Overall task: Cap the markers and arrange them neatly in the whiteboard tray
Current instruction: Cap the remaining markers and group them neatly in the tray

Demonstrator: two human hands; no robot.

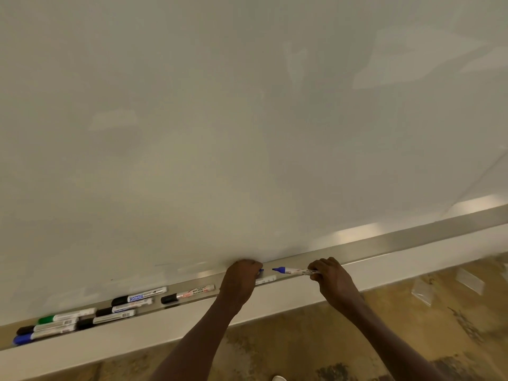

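Uncapped blue marker (pixel 294 270): held just right of frame centre, low in the frame, above the whiteboard tray (pixel 384 250); barrel near horizontal, blue tip pointing toward frame left.
Right hand (pixel 328 276): fingers pinched around the rear end of the marker barrel; grip closed on the marker.
Left hand (pixel 242 277): fisted at the tray, just left of the marker tip; a small blue part, apparently a cap (pixel 260 270), protruding from the fist toward the tip; cap and tip apart, with a short gap between them.
White marker barrel (pixel 266 279): lying in the tray below the gap, partly hidden behind the left hand.
Capped markers, lower left of the frame, lying lengthwise in the tray: black-capped marker with red print (pixel 189 292) nearest the left hand; a group of three black-capped markers (pixel 138 296) further left; green-capped marker (pixel 66 316), another black-capped marker (pixel 45 327) and blue-capped marker (pixel 41 336) at the far left end.
Whiteboard (pixel 220 119): blank surface filling the upper part of the frame.
Floor (pixel 412 325): brown and mottled, lower right, below the tray.
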